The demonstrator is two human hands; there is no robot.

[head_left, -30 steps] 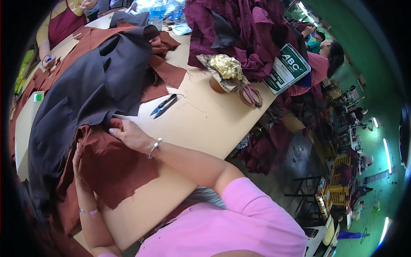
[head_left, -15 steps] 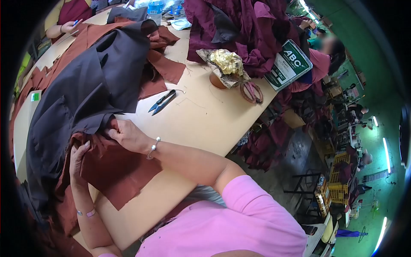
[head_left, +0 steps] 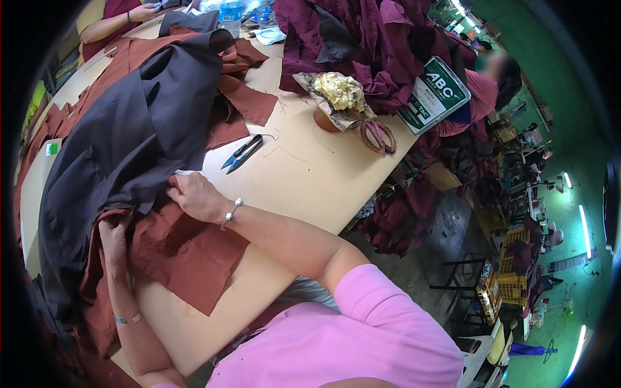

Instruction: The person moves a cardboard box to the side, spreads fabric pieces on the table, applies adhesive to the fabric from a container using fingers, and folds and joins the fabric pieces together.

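A large piece of dark grey fabric (head_left: 139,107) is spread over rust-brown fabric (head_left: 187,249) on the table. My right hand (head_left: 197,196) is closed on the edge where the dark cloth meets the rust-brown cloth. My left hand (head_left: 115,242) is at the lower left edge of the dark piece, its fingertips tucked under a fold of rust-brown cloth and partly hidden. Beyond my right hand lies a pair of blue-black thread snips (head_left: 242,154) on the bare tabletop.
Crumpled yellowish material on cardboard (head_left: 339,94) rests over a brown pot (head_left: 325,121). Beside it are wrapped scissors handles (head_left: 378,138), a green-and-white ABC box (head_left: 435,96) and maroon fabric (head_left: 381,39). A water bottle (head_left: 230,16) stands at the back. Another person's arm (head_left: 113,26) reaches in at upper left.
My left fingers have slipped under the cloth fold, and the rust-brown flap has shifted slightly. My right hand keeps its grip. The other person's arm has moved right and up.
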